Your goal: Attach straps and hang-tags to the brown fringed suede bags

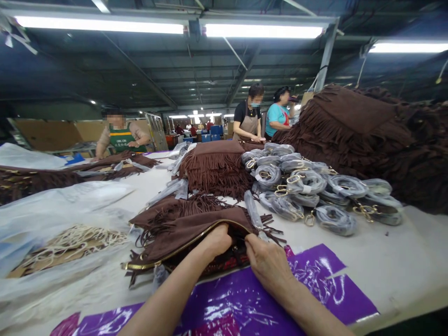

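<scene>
A brown fringed bag lies in front of me with its gold zipper undone and its mouth gaping. My left hand reaches into the opening near the upper edge; its fingers are hidden inside the bag. At the right end of the opening, my right hand has its fingers closed on the bag's edge. Beneath the bag and my forearms lies shiny purple plastic. A plastic-wrapped piece sits just beyond the bag's right end.
Plastic-wrapped coiled straps with gold clasps lie at right. Stacked fringed bags stand behind, beside a large brown heap. Clear plastic sheets and white cords cover the left. People stand across the white table.
</scene>
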`<action>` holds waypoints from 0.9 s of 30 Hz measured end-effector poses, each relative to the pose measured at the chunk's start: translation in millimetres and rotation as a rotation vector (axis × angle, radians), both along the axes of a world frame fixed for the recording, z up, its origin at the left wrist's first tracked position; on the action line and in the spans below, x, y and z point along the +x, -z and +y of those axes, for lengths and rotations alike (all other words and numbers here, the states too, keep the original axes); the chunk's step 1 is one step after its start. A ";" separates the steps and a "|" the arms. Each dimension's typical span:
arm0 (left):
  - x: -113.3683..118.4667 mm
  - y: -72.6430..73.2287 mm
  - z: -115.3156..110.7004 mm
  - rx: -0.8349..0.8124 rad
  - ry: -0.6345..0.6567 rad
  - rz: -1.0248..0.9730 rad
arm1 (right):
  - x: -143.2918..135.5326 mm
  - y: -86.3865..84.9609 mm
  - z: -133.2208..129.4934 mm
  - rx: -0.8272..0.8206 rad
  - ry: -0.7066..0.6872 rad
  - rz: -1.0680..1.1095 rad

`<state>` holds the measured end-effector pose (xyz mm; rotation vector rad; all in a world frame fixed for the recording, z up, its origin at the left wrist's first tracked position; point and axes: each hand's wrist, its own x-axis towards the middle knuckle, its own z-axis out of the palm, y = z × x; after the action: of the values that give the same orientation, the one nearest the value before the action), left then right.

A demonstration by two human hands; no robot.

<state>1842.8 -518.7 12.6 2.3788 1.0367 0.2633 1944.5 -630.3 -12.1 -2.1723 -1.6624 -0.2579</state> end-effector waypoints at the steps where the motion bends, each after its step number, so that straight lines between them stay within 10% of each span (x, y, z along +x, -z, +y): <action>1: -0.5 -0.2 0.3 -0.002 0.011 -0.002 | 0.1 0.5 -0.1 0.004 0.002 0.007; 27: -0.5 20.4 -0.6 -0.059 -0.065 -0.245 | -7.7 1.5 6.3 0.007 0.010 -0.116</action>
<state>1842.3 -519.3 -7.8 2.1969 0.9922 0.5260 1936.7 -624.0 -13.6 -2.1985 -1.7099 -0.3992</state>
